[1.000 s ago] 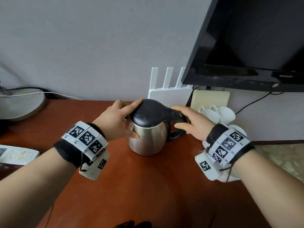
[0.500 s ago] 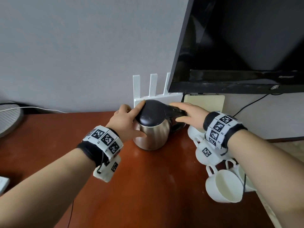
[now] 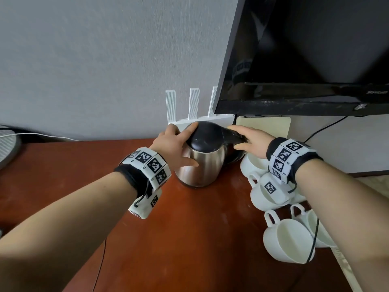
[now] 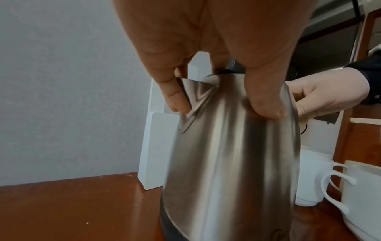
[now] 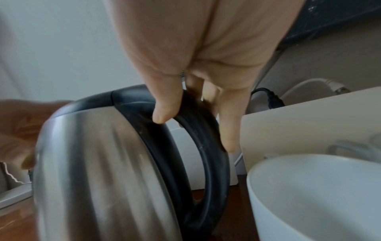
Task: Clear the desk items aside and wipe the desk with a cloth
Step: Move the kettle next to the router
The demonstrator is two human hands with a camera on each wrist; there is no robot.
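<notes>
Both hands are on the kettle, which stands near the back edge of the desk, right in front of the white router & close to the wall. It looks like it's being parked here so the middle of the desk is free for wiping.

Left hand: fingers spread, thumb on the shiny steel side, pointer finger up on the black lid. In the left wrist view the fingertips press by the spout. It's cupped round the body, prob. to keep the kettle steady.

Right hand: fingers mostly straight, laid along the black handle, thumb one side, fingers the other. A loose hold, not a tight fist. Can't tell if it's about to let go.

White cups lie in a bunch by the right edge of the desk, just beside the kettle, under the right wrist; some are tipped on their sides. A black TV hangs over that back right corner, so there's not much room above.

No cloth in view, so I think wiping hasn't started yet
</notes>
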